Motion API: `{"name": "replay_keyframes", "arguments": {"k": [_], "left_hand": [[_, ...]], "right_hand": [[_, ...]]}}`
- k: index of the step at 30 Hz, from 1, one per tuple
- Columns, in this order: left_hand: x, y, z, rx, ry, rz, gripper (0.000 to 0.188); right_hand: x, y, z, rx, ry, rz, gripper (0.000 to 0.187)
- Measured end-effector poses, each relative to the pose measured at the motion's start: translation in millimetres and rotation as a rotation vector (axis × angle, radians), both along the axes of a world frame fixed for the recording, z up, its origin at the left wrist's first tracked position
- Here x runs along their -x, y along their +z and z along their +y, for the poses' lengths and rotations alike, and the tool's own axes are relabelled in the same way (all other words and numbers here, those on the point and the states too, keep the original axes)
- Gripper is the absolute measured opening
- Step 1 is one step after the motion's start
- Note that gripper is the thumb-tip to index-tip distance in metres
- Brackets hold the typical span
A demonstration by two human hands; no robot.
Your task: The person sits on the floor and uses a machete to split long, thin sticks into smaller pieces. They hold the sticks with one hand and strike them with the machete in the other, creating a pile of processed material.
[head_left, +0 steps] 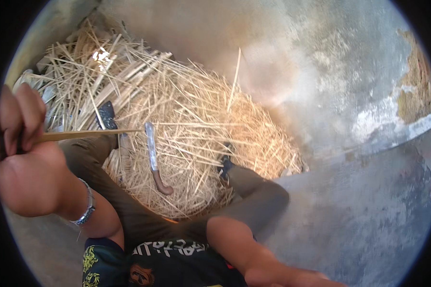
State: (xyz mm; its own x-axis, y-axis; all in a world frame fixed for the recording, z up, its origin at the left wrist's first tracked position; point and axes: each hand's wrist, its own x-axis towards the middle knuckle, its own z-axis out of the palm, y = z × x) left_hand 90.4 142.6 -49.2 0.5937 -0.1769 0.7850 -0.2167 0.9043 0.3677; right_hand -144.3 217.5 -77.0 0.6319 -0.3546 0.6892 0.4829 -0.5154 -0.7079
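Looking down from the head camera: one seated person, legs in dark trousers stretched forward into a large heap of straw point(201, 138) on a grey concrete floor point(368, 201).

Left hand point(21, 138): raised at the left edge of the view, fingers curled tight into a fist around one end of a thin pale stick point(88, 135). The stick runs level to the right, out over the left knee. A metal bracelet point(86, 205) sits on the wrist below that hand.

Knife point(153, 158): long narrow blade with a curved brown handle, lying among the straw between the legs, blade pointing away from the person, handle nearest. The far tip of the stick meets the top of the blade; whether they touch cannot be told.

Right hand point(292, 277): at the lower edge, blurred and partly cut off by the frame, so how far it is open cannot be told. Nothing is seen in it.

Feet: one dark shoe point(106, 115) shows at the far end of the left leg, another point(226, 165) on the right, both half sunk in straw.

Surroundings: stained, patchy wall point(330, 62) beyond the heap; crumbling ochre patch point(416, 81) at upper right.
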Motion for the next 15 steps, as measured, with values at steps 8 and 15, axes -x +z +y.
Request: {"name": "replay_keyframes", "arguments": {"k": [8,15], "left_hand": [[-2.9,-17.3,-0.9,-0.003,-0.314,0.209,0.037],[-8.8,-19.3,-13.1,-0.116,-0.383,0.239,0.049]], "right_hand": [[14.0,-15.6,7.9,0.124,-0.293,0.132,0.081],[64.8,-36.5,-13.4,0.548,-1.023,0.456,0.083]]}}
